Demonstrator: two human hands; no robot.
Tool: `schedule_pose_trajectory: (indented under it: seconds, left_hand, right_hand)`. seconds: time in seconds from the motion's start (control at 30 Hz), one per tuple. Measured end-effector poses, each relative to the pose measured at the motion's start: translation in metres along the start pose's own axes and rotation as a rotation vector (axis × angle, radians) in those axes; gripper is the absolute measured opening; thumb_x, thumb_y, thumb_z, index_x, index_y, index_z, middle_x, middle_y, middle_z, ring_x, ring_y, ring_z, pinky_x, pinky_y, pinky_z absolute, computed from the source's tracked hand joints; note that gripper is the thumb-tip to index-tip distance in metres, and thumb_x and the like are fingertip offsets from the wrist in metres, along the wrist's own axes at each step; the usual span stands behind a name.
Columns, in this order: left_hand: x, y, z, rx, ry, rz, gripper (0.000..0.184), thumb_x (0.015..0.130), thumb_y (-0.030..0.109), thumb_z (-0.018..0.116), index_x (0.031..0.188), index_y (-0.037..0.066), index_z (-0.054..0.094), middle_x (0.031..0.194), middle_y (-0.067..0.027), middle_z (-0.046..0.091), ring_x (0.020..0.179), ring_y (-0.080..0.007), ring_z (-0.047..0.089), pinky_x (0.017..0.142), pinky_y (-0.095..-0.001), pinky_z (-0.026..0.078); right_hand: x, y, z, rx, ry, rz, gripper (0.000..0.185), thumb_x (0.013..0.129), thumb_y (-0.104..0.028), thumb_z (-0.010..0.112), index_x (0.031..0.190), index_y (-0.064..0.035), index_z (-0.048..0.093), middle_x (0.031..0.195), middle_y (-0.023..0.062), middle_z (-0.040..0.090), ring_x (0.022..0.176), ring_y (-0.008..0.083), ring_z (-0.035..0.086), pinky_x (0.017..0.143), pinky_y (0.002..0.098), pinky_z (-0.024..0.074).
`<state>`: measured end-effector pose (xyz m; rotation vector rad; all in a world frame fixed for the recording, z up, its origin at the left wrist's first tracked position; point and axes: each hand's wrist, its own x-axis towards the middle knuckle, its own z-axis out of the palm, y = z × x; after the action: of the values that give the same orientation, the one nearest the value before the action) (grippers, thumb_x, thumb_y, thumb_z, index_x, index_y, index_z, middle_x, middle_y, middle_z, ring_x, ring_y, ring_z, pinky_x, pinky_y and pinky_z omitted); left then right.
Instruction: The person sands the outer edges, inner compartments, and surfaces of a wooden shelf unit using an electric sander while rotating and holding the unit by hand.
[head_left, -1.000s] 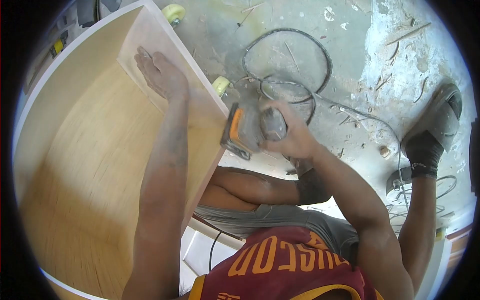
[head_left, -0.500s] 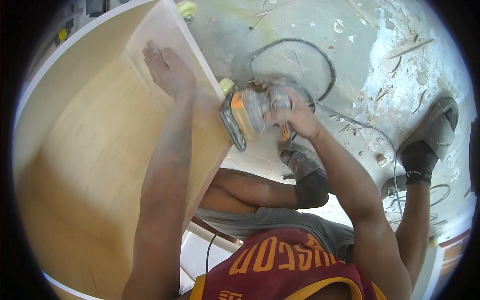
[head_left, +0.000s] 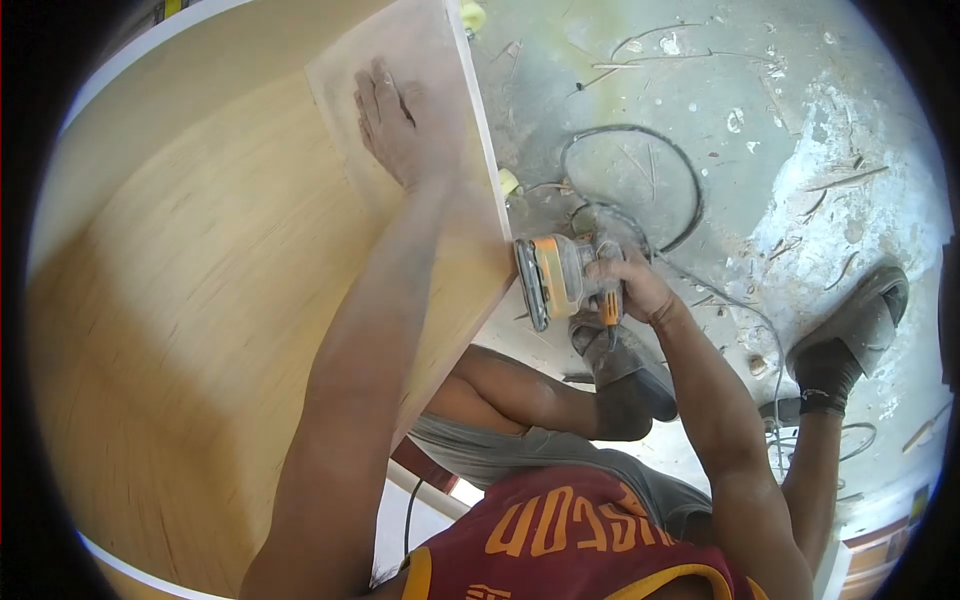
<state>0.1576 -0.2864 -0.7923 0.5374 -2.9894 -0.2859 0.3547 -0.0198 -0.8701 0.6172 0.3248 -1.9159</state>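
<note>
My right hand (head_left: 640, 283) is wrapped round the grip of an orange and grey electric sander (head_left: 562, 277). The sander's flat black pad faces the edge of a large wooden box (head_left: 230, 290); whether pad and edge touch I cannot tell. My left hand (head_left: 398, 125) lies flat, fingers stretched out, on the pale dusty panel (head_left: 335, 75) at the box's far end.
A black power cord (head_left: 690, 165) loops over the dusty concrete floor (head_left: 720, 85), among wood splinters and debris. Pale green caster wheels (head_left: 509, 183) show beside the box. My feet in grey slippers (head_left: 868, 318) rest on the floor.
The view has shifted, so the box, hands and sander appear farther right and lower. My left hand still presses on the panel, and my right hand keeps hold of the sander.
</note>
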Motion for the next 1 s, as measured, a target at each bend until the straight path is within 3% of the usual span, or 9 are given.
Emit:
schedule_pose_trajectory:
  seconds: [0.23, 0.37, 0.53, 0.6, 0.7, 0.73, 0.83, 0.93, 1.0]
  left_hand:
    - [-0.001, 0.001, 0.0, -0.014, 0.009, 0.005, 0.057, 0.11, 0.028, 0.045, 0.164, 0.01, 0.044, 0.173, -0.0189, 0.035, 0.161, -0.0371, 0.028, 0.132, -0.047, 0.021]
    - [0.001, -0.006, 0.003, -0.002, 0.032, 0.03, 0.057, 0.11, 0.027, 0.045, 0.164, 0.011, 0.045, 0.172, -0.0192, 0.036, 0.16, -0.0378, 0.029, 0.131, -0.0475, 0.021]
    - [0.001, -0.007, 0.004, 0.024, 0.042, 0.023, 0.057, 0.11, 0.028, 0.045, 0.164, 0.012, 0.046, 0.172, -0.0181, 0.037, 0.16, -0.0378, 0.031, 0.13, -0.0495, 0.021]
    - [0.001, -0.011, 0.005, 0.064, 0.035, 0.032, 0.057, 0.109, 0.028, 0.045, 0.164, 0.013, 0.045, 0.172, -0.0168, 0.038, 0.16, -0.0367, 0.031, 0.13, -0.0503, 0.02]
    - [0.0, -0.01, 0.004, 0.075, 0.033, 0.018, 0.057, 0.109, 0.027, 0.045, 0.165, 0.014, 0.044, 0.173, -0.0163, 0.037, 0.16, -0.0357, 0.03, 0.13, -0.0499, 0.019]
    - [0.0, -0.012, 0.004, 0.063, 0.042, 0.022, 0.057, 0.109, 0.027, 0.045, 0.165, 0.014, 0.044, 0.173, -0.0163, 0.037, 0.16, -0.0357, 0.03, 0.13, -0.0499, 0.019]
    - [0.002, -0.011, 0.003, 0.03, 0.04, 0.021, 0.057, 0.109, 0.026, 0.046, 0.165, 0.014, 0.044, 0.173, -0.016, 0.037, 0.161, -0.0359, 0.03, 0.13, -0.0501, 0.018]
    - [0.002, -0.01, 0.0, 0.048, 0.033, 0.015, 0.057, 0.109, 0.026, 0.047, 0.165, 0.014, 0.044, 0.172, -0.0159, 0.037, 0.16, -0.036, 0.03, 0.13, -0.0502, 0.019]
    - [0.003, -0.01, 0.0, 0.056, 0.03, 0.025, 0.058, 0.109, 0.026, 0.048, 0.165, 0.014, 0.044, 0.172, -0.016, 0.038, 0.159, -0.0362, 0.032, 0.13, -0.0506, 0.02]
  right_hand:
    - [0.006, 0.011, -0.016, 0.135, -0.029, -0.054, 0.047, 0.092, -0.01, 0.064, 0.137, 0.0017, 0.06, 0.119, 0.0123, 0.073, 0.103, 0.0201, 0.073, 0.09, 0.0357, 0.0607]
    - [0.015, -0.022, -0.012, 0.104, -0.128, -0.089, 0.05, 0.091, -0.012, 0.064, 0.139, 0.0027, 0.057, 0.118, 0.0127, 0.073, 0.101, 0.0212, 0.074, 0.09, 0.0358, 0.0609]
    - [0.002, -0.08, 0.037, 0.045, 0.061, -0.358, 0.06, 0.086, -0.005, 0.068, 0.143, -0.0011, 0.053, 0.122, 0.0102, 0.069, 0.106, 0.0205, 0.07, 0.089, 0.0375, 0.0602]
    - [0.008, -0.1, 0.051, -0.001, 0.021, -0.483, 0.061, 0.088, -0.008, 0.072, 0.146, -0.0034, 0.051, 0.126, 0.0092, 0.067, 0.111, 0.0194, 0.068, 0.089, 0.0363, 0.06]
    - [0.02, -0.137, 0.068, -0.028, 0.176, -0.508, 0.054, 0.097, -0.026, 0.077, 0.14, -0.0039, 0.054, 0.119, 0.0083, 0.068, 0.099, 0.017, 0.07, 0.075, 0.0334, 0.0593]
    - [0.03, -0.148, 0.067, -0.037, 0.175, -0.52, 0.054, 0.097, -0.026, 0.077, 0.14, -0.0039, 0.054, 0.119, 0.0083, 0.068, 0.099, 0.017, 0.07, 0.075, 0.0334, 0.0593]
    - [0.066, -0.166, 0.063, -0.086, 0.193, -0.479, 0.039, 0.105, -0.036, 0.062, 0.126, -0.0035, 0.063, 0.095, 0.0076, 0.074, 0.072, 0.0161, 0.072, 0.053, 0.0276, 0.0558]
    - [0.083, -0.182, 0.067, -0.107, 0.182, -0.362, 0.038, 0.105, -0.036, 0.063, 0.126, -0.0036, 0.063, 0.095, 0.0073, 0.074, 0.071, 0.0159, 0.071, 0.054, 0.0282, 0.0561]
    - [0.09, -0.192, 0.079, -0.124, 0.115, -0.428, 0.037, 0.103, -0.035, 0.064, 0.124, -0.0037, 0.063, 0.094, 0.0071, 0.074, 0.071, 0.0155, 0.071, 0.054, 0.0284, 0.0561]
